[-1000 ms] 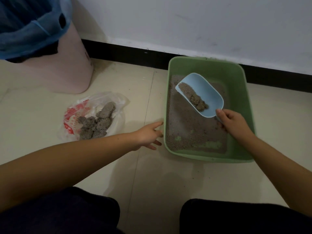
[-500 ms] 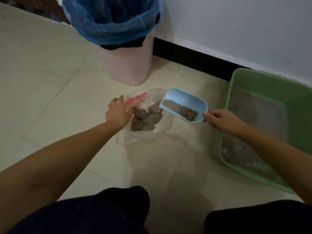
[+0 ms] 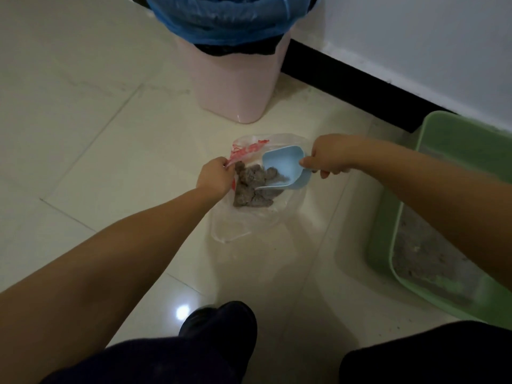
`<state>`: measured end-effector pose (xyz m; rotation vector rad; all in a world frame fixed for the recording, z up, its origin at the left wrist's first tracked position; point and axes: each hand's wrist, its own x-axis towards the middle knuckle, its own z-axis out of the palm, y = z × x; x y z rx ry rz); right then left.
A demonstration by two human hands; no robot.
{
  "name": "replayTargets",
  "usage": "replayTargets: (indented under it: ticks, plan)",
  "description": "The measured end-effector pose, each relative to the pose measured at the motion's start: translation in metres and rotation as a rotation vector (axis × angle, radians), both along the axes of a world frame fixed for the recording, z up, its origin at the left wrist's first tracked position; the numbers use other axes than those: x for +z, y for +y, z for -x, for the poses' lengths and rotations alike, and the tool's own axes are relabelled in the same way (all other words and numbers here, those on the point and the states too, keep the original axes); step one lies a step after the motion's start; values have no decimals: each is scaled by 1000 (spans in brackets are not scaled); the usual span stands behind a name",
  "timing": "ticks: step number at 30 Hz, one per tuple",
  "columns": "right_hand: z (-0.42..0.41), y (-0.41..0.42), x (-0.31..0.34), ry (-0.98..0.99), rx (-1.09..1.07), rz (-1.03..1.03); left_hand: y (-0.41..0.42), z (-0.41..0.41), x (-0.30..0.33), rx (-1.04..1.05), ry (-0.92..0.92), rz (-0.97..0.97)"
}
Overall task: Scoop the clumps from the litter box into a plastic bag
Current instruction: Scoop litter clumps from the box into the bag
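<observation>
A clear plastic bag with red print lies on the tiled floor in the middle. Grey litter clumps are piled inside it. My left hand pinches the bag's red-printed edge and holds it up. My right hand grips the handle of a light blue scoop, which is tipped down over the clumps, its mouth touching the pile. The green litter box stands at the right, with grey litter on its floor, partly hidden by my right forearm.
A pink waste bin lined with a blue bag stands just behind the plastic bag. A white wall with a black skirting runs along the back right. My dark-clothed knees fill the bottom of the view.
My right hand carried the loaded scoop from the litter box to the bag and tipped it onto the pile. My left hand moved to the bag and took hold of its edge.
</observation>
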<state>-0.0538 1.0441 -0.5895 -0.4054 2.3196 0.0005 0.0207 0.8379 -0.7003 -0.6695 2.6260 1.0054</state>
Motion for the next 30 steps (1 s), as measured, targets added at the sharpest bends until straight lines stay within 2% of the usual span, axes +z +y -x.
replayTargets:
  ticks: [3, 7, 10, 12, 14, 16, 20, 24, 27, 30]
  plan:
    - [1, -13, 14, 68, 123, -65, -4, -1, 1, 2, -15, 4]
    - [-9, -7, 34, 254, 233, -162, -2, -2, 10, 4, -38, 41]
    - [-10, 31, 54, 219, 96, -91, 14, -1, 24, -102, 38, 230]
    - [-9, 74, 73, 182, -46, -29, 34, 3, 36, -194, 135, 286]
    - [-15, 130, 90, 193, -200, 11, 63, 7, 48, -304, 235, 232]
    - [-27, 190, 101, 254, -361, 45, 100, 10, 60, -434, 270, 92]
    - [-71, 284, 86, 341, -588, -52, 185, 6, 76, -652, 134, -120]
    - [-113, 330, 43, 169, -706, -239, 247, -16, 73, -793, -146, -229]
    - [-141, 351, 22, -30, -878, -120, 270, -27, 68, -792, -249, -227]
    - [-153, 357, 1, -115, -1004, 75, 277, -24, 66, -686, -325, -306]
